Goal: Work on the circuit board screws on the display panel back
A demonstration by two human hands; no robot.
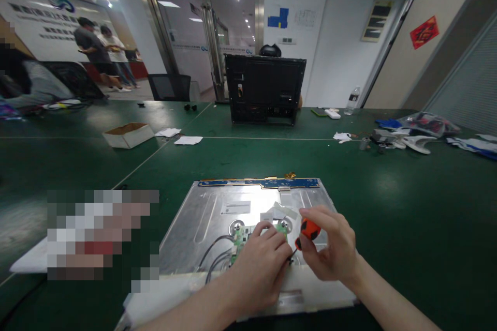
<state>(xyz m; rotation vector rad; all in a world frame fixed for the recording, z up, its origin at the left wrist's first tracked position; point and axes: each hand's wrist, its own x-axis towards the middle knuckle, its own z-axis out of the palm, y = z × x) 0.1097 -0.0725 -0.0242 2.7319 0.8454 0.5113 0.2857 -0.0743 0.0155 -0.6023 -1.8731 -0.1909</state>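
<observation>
Head view shows bare green table [388, 227] right of both hands, the metal panel [209, 217] beneath them, left hand [258, 269] pressing flat, unclenched, on the small circuit board [241, 238], right hand [330, 248] gripping the orange-handled screwdriver [308, 230] just beside it.

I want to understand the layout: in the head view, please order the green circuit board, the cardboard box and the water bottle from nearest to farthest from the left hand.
1. green circuit board: under the left hand, touching.
2. cardboard box: far left, on the table.
3. water bottle: far right, at the table's back edge.
</observation>
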